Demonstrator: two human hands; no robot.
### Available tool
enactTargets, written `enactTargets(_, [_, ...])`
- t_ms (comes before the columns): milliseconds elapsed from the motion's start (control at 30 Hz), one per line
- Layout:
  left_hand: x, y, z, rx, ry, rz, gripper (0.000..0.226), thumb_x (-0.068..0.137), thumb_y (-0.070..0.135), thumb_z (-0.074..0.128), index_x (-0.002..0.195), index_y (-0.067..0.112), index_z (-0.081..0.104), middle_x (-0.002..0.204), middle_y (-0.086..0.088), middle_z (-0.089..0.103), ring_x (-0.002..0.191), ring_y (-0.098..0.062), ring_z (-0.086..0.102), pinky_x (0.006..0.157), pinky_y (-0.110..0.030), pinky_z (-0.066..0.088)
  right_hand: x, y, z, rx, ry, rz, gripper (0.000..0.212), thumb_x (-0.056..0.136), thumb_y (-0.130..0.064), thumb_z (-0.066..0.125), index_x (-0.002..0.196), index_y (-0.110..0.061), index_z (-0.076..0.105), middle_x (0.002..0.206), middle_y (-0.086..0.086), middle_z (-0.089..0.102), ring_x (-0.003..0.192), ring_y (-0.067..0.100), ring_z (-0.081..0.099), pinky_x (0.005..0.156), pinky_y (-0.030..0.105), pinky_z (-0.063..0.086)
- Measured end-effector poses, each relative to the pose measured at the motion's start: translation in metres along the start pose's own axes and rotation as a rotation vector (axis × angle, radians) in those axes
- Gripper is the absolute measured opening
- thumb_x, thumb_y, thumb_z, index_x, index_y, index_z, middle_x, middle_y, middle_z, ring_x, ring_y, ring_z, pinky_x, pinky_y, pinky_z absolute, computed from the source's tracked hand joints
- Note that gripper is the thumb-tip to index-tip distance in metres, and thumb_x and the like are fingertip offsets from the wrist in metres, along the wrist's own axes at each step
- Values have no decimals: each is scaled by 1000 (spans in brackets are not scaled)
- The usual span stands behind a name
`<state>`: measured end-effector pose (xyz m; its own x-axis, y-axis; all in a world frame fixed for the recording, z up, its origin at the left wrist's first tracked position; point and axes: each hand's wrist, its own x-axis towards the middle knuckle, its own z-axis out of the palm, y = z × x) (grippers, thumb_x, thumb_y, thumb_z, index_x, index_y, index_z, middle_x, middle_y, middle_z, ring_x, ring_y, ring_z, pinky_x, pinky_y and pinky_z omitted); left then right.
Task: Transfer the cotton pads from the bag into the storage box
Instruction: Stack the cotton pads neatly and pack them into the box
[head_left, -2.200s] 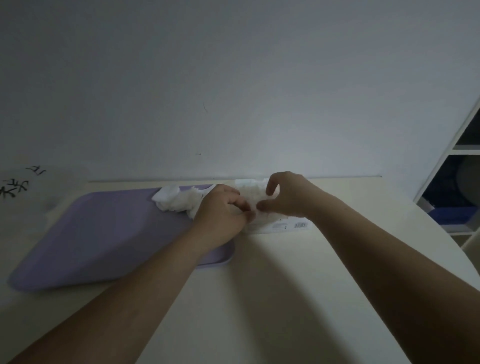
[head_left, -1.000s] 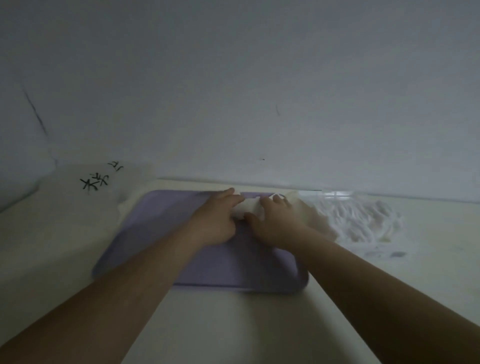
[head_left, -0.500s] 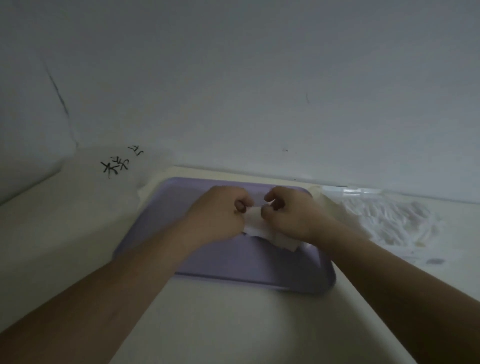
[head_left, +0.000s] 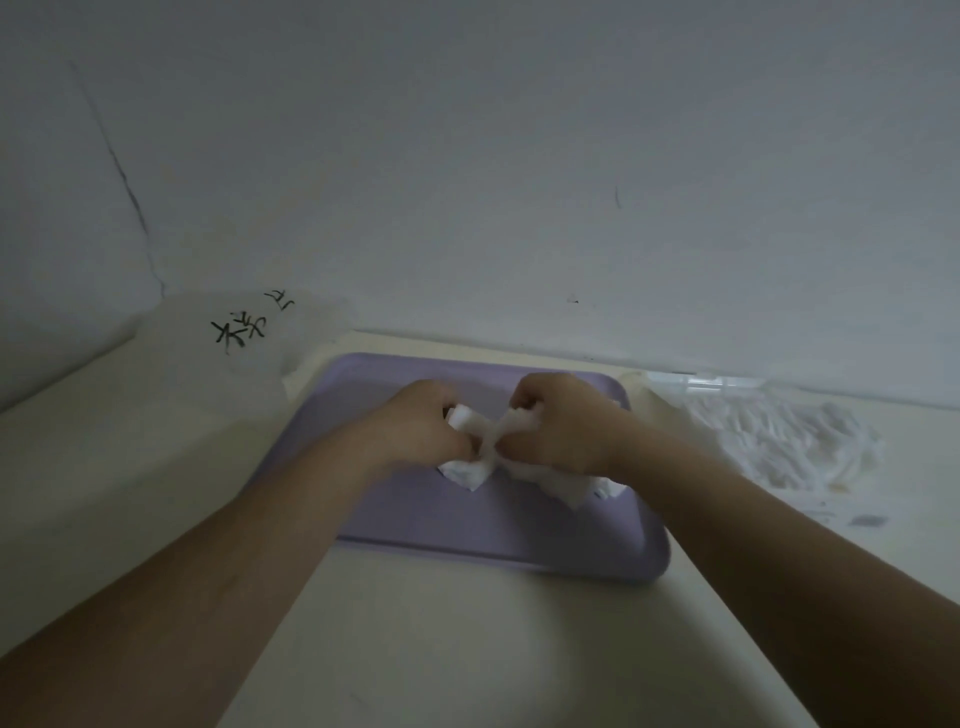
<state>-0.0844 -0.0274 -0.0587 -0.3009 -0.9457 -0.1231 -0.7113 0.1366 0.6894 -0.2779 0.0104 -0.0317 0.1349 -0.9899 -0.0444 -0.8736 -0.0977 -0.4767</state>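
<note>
white cotton pads (head_left: 480, 441) are bunched between both fists, just above the purple tray (head_left: 467, 525). the left hand (head_left: 426, 426) curls tight round the wad's left end. the right hand (head_left: 558, 426) pinches its right end, with more pads trailing beneath it. right of the tray, the clear bag (head_left: 779, 441) lies crumpled with pads inside.

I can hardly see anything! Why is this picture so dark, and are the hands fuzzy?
Head view: the light is dim and greyish, with no glare; the left hand and right hand look a little smeared where they grip the cotton pads.
</note>
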Motion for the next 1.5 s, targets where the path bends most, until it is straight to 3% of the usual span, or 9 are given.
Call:
enactTargets(133, [-15, 1, 3, -279, 164, 32, 23, 86, 15, 81, 80, 16, 59, 76, 1, 66, 64, -8, 62, 51, -15, 49, -17, 2, -5, 213, 205, 2, 26, 87, -37, 79, 101, -24, 62, 84, -13, 60, 74, 6, 58, 59, 18, 43])
enactTargets(233, [-25, 8, 4, -653, 193, 38, 20, 89, 11, 79, 106, 9, 69, 100, -14, 77, 81, -23, 73, 60, -32, 59, -35, 2, -8, 619, 398, 30, 20, 91, -28, 78, 102, -19, 63, 93, 2, 71, 78, 21, 72, 62, 34, 59])
enactTargets(367, [-31, 23, 12, -1049, 95, 81, 25, 95, 11, 69, 118, 2, 68, 93, -8, 74, 74, -16, 67, 53, -25, 53, -57, 10, -7, 1129, 381, 140, 22, 102, -21, 67, 114, -5, 60, 100, 25, 73, 66, 30, 76, 45, 33, 55])
enactTargets(500, [-31, 36, 28, -1312, -36, 107, 36, 88, 6, 65, 123, -2, 69, 116, -16, 77, 98, -22, 76, 73, -27, 62, -62, 25, 4, 1334, 357, 185, 10, 103, -9, 62, 111, -5, 67, 117, 25, 71, 88, 31, 76, 62, 43, 65])
enactTargets(733, [-21, 22, 49, -1232, 36, 126, 38, 81, 5, 73, 118, -4, 71, 121, -25, 73, 111, -35, 71, 103, -47, 55, -55, 44, 21, 1232, 318, 88, 23, 103, -3, 60, 124, -5, 70, 120, 26, 73, 108, 38, 74, 79, 50, 66])
enactTargets(1067, [-37, 29, 49, -887, 39, 304, 22, 67, 11, 87, 88, 12, 82, 95, -11, 79, 88, -22, 71, 82, -35, 61, -63, 52, 25, 1054, 132, 3, 30, 98, -14, 55, 117, -4, 76, 116, 30, 74, 113, 55, 67, 101, 69, 51])
enactTargets(1200, [-48, 31, 50, -834, 59, 338, 15, 69, 9, 85, 79, 20, 83, 87, -3, 79, 81, -15, 72, 78, -31, 60, -66, 48, 20, 1273, -20, 64, 33, 107, -3, 44, 128, 6, 67, 129, 33, 68, 119, 52, 66, 87, 52, 62])
enactTargets(1333, [-44, 34, 58, -719, 199, 370, 26, 75, -5, 85, 79, 20, 77, 83, 7, 74, 77, -8, 68, 76, -25, 55, -72, 44, 13, 1358, -226, 3, 52, 76, -5, 50, 124, -3, 71, 127, 21, 73, 118, 40, 71, 88, 45, 62])
enactTargets(1500, [-43, 33, 62, -706, 299, 399, 15, 82, 3, 84, 85, 17, 79, 87, 4, 76, 81, -11, 68, 79, -28, 54, -67, 54, 28, 1108, 52, -37, 30, 93, 0, 73, 123, 1, 72, 123, 28, 73, 119, 46, 68, 107, 59, 53])
